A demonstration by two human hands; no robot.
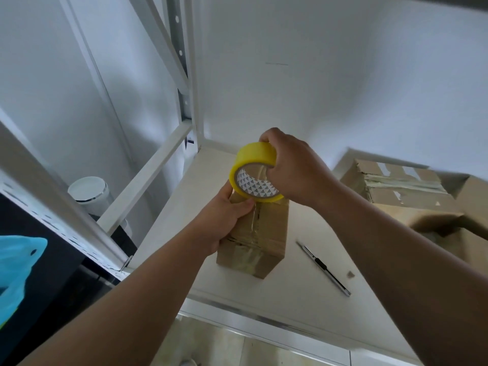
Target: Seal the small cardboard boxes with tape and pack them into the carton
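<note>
A small brown cardboard box (pixel 260 233) lies on the white shelf (pixel 290 281), with clear tape running along its top seam. My left hand (pixel 224 220) grips the box's far left end, thumb pressing on the tape. My right hand (pixel 289 167) holds a yellow roll of tape (pixel 249 157) above the box's far end, fingers hooked through its core. At the right an open brown carton (pixel 472 196) holds another taped small box (pixel 396 183).
A utility knife (pixel 323 268) lies on the shelf right of the box. White rack posts (pixel 194 75) stand at the back left corner. A white-lidded container (pixel 88 190) and a blue plastic bag (pixel 18 265) are at the left, beyond the shelf.
</note>
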